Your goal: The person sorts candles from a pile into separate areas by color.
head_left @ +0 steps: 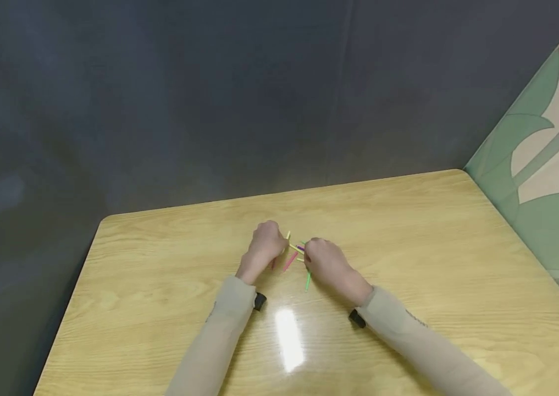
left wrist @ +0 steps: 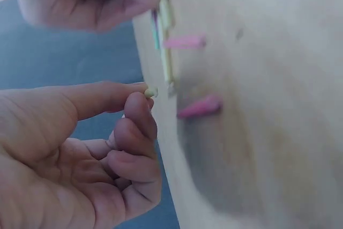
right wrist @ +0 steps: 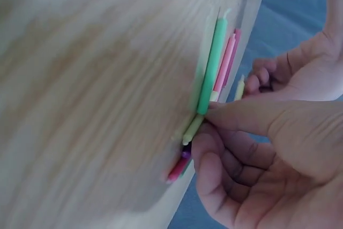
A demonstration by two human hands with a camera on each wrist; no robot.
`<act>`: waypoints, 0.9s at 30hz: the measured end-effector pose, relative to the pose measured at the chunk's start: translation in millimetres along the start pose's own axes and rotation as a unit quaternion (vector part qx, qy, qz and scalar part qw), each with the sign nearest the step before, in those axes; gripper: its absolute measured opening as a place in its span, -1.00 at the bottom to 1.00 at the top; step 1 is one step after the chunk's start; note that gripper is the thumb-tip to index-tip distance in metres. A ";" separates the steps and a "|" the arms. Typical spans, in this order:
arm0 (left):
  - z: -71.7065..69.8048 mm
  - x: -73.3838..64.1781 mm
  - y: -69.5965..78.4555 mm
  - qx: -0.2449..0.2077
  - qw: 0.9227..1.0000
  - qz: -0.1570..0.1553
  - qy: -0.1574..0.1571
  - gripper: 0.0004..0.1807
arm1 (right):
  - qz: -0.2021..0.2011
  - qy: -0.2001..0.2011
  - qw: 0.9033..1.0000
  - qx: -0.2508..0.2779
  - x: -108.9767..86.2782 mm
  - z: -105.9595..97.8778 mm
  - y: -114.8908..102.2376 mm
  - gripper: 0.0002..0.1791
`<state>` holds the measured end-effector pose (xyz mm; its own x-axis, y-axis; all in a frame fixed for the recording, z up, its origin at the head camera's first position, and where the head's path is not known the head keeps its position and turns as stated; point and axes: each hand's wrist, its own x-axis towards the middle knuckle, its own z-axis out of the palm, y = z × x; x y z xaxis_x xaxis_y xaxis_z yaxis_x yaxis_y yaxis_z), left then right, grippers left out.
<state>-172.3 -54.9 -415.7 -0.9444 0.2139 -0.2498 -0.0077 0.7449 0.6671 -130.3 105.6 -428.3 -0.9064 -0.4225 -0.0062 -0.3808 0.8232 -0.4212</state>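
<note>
Between thumb and forefinger, my left hand (head_left: 265,242) pinches a yellow candle (left wrist: 150,93), thin with a short wick end. My right hand (head_left: 330,265) pinches one end of a green candle (right wrist: 213,68), whose wick end points toward me in the head view. Around and between the hands, more thin candles lie loosely across each other on the table: a pink candle (head_left: 290,261), a darker pink one (left wrist: 201,106) nearer the left hand, and a yellow one (left wrist: 165,60). Part of a purple candle (head_left: 300,248) shows beside the right fingers, which hide some of the pile.
A wood-grain table (head_left: 160,308) with rounded far corners lies under both hands. Behind it hangs a dark cloth (head_left: 259,99). A leaf-patterned panel (head_left: 546,165) borders the right side. Dark wrist devices (head_left: 259,301) sit below the sleeves.
</note>
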 end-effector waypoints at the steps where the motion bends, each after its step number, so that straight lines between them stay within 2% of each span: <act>1: -3.8 1.7 -1.7 0.003 1.000 0.000 0.005 -0.45 | -0.005 0.001 1.000 -0.001 0.3 1.2 -1.0 -0.66; 6: -21.0 10.0 -8.5 0.015 1.000 -0.010 0.022 -0.43 | -0.014 0.007 1.000 -0.004 3.7 5.0 -2.3 -0.68; 9: -24.0 17.6 -9.2 0.013 1.000 0.000 0.014 -0.42 | -0.008 0.007 1.000 -0.012 3.7 4.5 0.4 -0.69; 18: -15.4 46.6 -14.1 0.022 0.997 0.076 -0.013 -0.40 | 0.006 0.015 1.000 0.011 3.6 3.7 9.2 -0.70; 23: -11.4 55.1 -16.9 0.029 0.996 0.075 -0.028 -0.42 | -0.008 0.022 0.999 0.022 2.8 1.7 10.4 -0.70; 27: -10.8 59.0 -17.0 0.032 0.996 0.078 -0.016 -0.44 | -0.017 0.022 0.999 0.023 3.1 -0.5 9.1 -0.69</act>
<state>-231.4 -61.8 -434.2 -0.9214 0.3493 -0.1706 0.1598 0.7403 0.6530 -136.7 112.0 -431.7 -0.9010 -0.4310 0.0483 -0.4028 0.7902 -0.4619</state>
